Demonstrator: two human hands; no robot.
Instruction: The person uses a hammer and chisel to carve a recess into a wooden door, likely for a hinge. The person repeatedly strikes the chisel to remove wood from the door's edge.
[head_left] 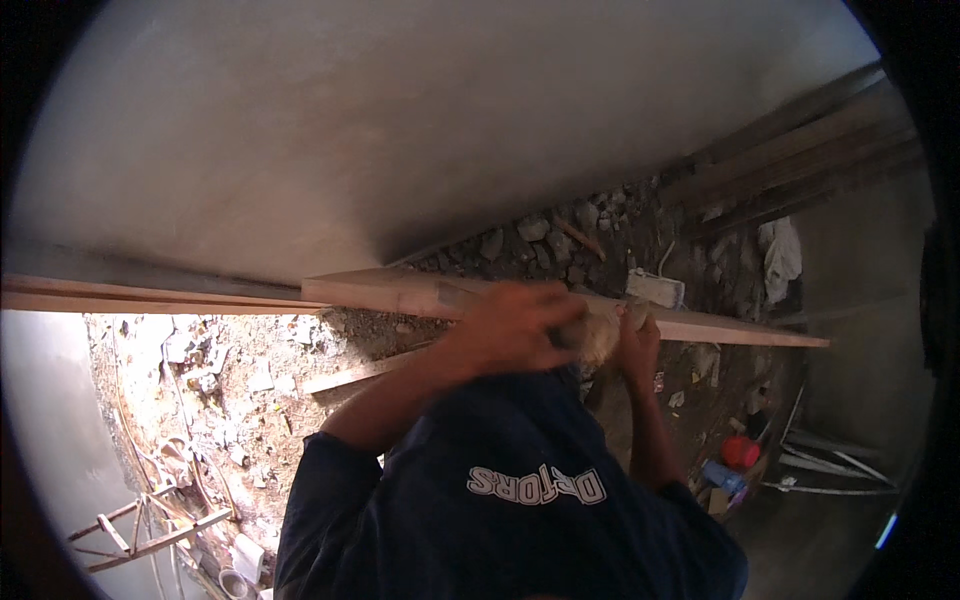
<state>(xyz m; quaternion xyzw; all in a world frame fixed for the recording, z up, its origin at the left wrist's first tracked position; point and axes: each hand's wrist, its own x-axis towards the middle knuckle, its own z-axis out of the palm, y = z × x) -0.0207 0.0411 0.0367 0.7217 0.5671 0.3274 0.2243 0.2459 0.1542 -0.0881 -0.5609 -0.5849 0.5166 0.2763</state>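
A long wooden beam (370, 291) crosses in front of my body, reaching toward the right wall. Over its middle, my left hand (515, 325) is bent with curled fingers, slightly blurred. Something dark shows between its thumb and fingers, too unclear to name. To the right, my right hand (638, 340) is closed at the beam's near edge, its fingers around a small greyish piece I cannot make out. Between the hands sits a pale tan, rough-looking lump (600, 338), partly hidden by the left fingers.
A plain wall (300, 130) rises beyond the beam, with broken stones (535, 230) along its foot. A whitish block-like object (655, 289) lies past the beam. Near the right wall are a red container (740, 452) and metal bars (830, 465). Rubble and a rusty frame (150, 535) lie left.
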